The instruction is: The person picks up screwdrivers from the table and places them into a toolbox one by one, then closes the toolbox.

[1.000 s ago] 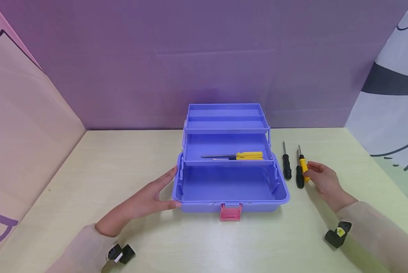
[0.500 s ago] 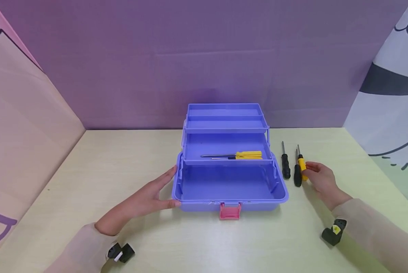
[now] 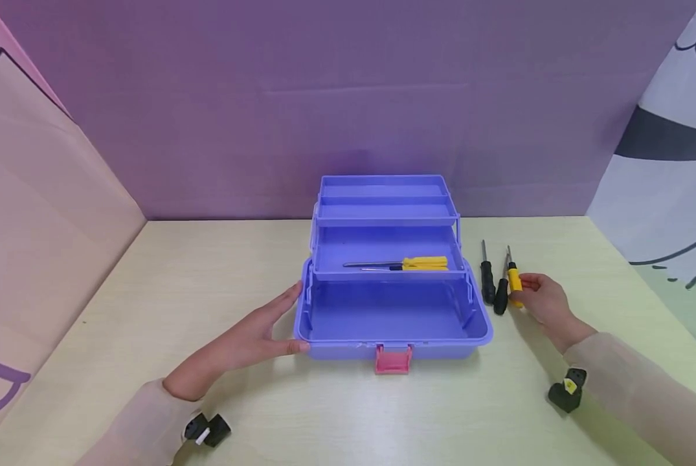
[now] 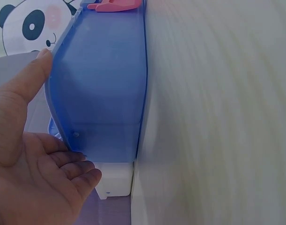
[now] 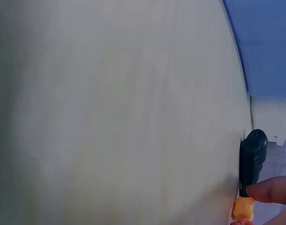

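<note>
A blue-purple toolbox (image 3: pixel 342 351) stands opened on the table, its stepped trays raised at the back. My left hand (image 3: pixel 266 336) rests against its left side with fingers extended; in the left wrist view the thumb and fingertips touch the rim of the blue wall. To the right of the box, my right hand (image 3: pixel 548 307) pinches the handle of a yellow screwdriver (image 3: pixel 515 281), whose shaft points away. A black-handled screwdriver (image 3: pixel 501 298) lies right beside it, tilted, and a second black screwdriver (image 3: pixel 487 285) lies closer to the box.
Two yellow-handled screwdrivers (image 3: pixel 425 262) lie across the middle tray. A pink latch (image 3: pixel 393 360) hangs at the box front. Behind the pale table (image 3: pixel 225 259) stands a purple backdrop (image 3: pixel 371 116), with printed panels on both sides.
My right hand has shifted slightly left with the yellow screwdriver. The black screwdriver beside it has slid left and its handle has swung toward the other black one. My left hand stays put.
</note>
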`<state>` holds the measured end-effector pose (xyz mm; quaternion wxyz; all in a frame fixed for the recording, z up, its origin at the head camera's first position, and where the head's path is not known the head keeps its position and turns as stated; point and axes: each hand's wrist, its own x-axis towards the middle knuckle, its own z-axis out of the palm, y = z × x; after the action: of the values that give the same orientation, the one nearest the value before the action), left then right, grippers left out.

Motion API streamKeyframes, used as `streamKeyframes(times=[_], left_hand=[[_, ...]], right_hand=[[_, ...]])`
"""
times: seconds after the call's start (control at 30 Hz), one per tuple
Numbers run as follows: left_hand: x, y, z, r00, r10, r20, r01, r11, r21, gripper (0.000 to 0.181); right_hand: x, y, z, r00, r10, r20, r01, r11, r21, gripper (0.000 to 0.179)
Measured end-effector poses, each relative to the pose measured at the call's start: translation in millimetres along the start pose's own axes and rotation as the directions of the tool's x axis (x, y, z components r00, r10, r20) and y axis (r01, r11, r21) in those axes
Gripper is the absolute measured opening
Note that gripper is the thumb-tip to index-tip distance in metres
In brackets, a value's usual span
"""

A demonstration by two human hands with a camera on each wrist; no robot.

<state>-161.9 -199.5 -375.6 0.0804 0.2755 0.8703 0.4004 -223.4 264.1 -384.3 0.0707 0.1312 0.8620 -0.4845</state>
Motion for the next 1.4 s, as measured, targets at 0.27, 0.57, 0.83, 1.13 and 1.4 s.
streamKeyframes(times=[0.27, 0.57, 0.83, 1.13, 1.4], left_hand=[[0.0, 0.7, 0.4, 1.0, -0.006, -0.001, 0.006, 1.0, -0.016, 0.094], [0.0, 1.4, -0.5, 1.0, -0.006, 0.0, 0.006, 1.0, 0.004, 0.094], [0.1, 0.0, -0.3, 1.0, 0.008, -0.002, -0.008, 1.0, -0.012, 0.093], [-1.2, 1.8, 0.4, 1.0, -0.004, -0.001, 0.004, 1.0, -0.023, 0.093], [-1.2, 0.7, 0.2, 1.0, -0.007, 0.001, 0.007, 0.999, -0.031, 0.093]], right_hand=[[1.5, 3, -1, 1.0, -0.02, -0.013, 0.02, 1.0, -0.013, 0.054], [0.9, 3, -1, 1.0, 0.0, -0.021, -0.001, 1.0, -0.021, 0.05], [0.0, 0, -3, 0.999, 0.017, -0.032, -0.017, 1.0, -0.004, 0.048], [4.5, 6, -7, 0.998, 0.048, -0.036, -0.047, 0.999, 0.025, 0.048], [4.7, 6, -10, 0.996, 0.074, -0.046, -0.068, 0.99, 0.125, 0.048]])
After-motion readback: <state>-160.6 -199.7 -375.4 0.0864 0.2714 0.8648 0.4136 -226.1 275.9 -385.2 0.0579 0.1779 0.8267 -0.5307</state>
